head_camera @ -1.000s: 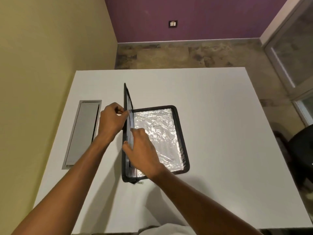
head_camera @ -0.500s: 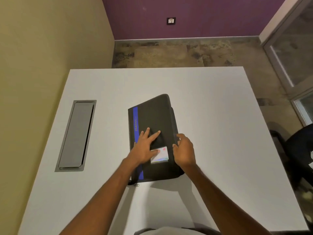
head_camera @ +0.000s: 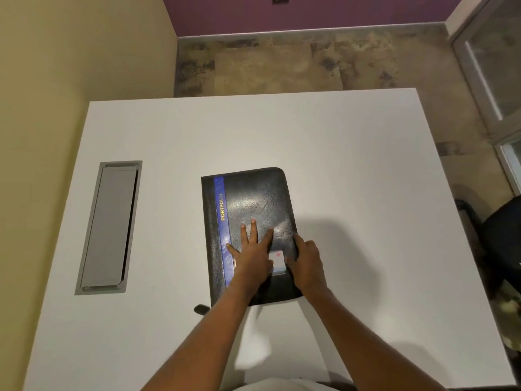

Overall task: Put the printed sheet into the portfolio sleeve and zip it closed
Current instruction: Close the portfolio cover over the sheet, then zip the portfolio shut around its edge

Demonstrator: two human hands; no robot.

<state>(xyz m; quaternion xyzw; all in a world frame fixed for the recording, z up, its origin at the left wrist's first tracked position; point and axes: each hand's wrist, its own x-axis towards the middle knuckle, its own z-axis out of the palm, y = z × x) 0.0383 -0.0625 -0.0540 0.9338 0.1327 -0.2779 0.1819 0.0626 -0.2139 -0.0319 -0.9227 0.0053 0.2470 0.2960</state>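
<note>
Portfolio sleeve (head_camera: 251, 210) lies folded shut and flat on the white counter (head_camera: 352, 170), a little toward the person's side of the middle, its long edges running away from them. Its cover is black and glossy, with a blue stripe (head_camera: 221, 221) down the left part carrying the yellow word PORTFOLIO. From where I stand the left hand (head_camera: 253, 255) rests palm down on the nearer half of the cover, fingers spread and flat, pinching nothing. The right hand (head_camera: 306, 263) sits at the sleeve's right edge, its fingers curled against that edge near the closer corner; I cannot tell whether they are nipping a zipper pull or only pressing on the rim. Between the two hands a small pale card (head_camera: 277, 262) with a red dot shows on the cover. A dark tab (head_camera: 201, 309) sticks out onto the counter just beside the near left corner. The printed sheet cannot be seen. Well apart, to the left, a grey cable hatch (head_camera: 108, 227) is set into the counter.
</note>
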